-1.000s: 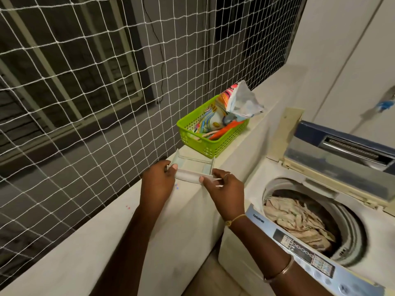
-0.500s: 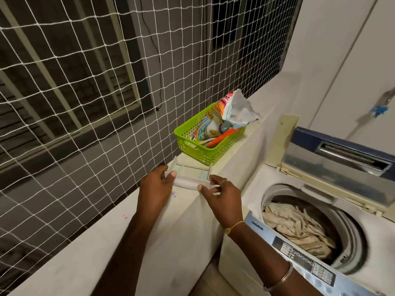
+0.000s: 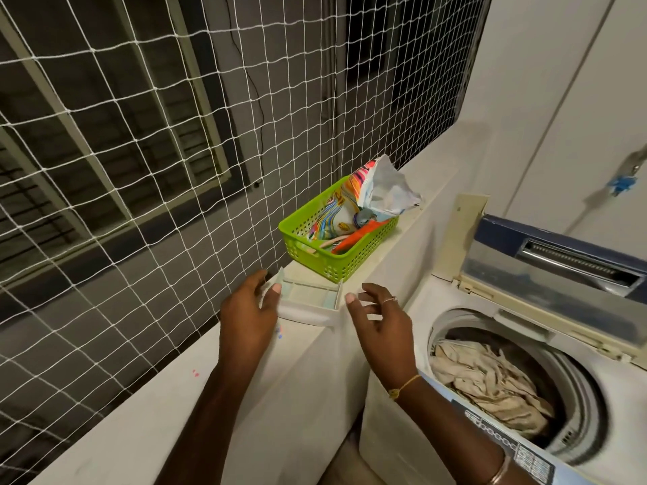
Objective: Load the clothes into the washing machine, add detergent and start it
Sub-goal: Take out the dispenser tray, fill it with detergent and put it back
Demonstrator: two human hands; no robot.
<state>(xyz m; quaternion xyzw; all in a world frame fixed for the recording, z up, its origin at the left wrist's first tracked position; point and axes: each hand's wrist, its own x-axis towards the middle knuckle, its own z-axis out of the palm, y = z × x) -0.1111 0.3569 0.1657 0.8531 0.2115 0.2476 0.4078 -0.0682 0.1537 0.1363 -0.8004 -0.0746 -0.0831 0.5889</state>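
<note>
A white detergent drawer rests on the white ledge, just in front of a green basket. A crumpled, colourful detergent packet sticks out of the basket. My left hand is at the drawer's left end with fingers spread and the thumb by its edge. My right hand hovers just off the drawer's right end, fingers apart, holding nothing. To the right stands the top-loading washing machine with its lid up and beige clothes in the drum.
A white safety net runs along the ledge's far side in front of dark windows. The machine's control panel is along its near edge. A white wall and cupboard door rise behind the machine.
Both hands held the drawer's ends on the ledge before. Now their fingers have opened and the right hand has drawn slightly away. The drawer stays on the ledge.
</note>
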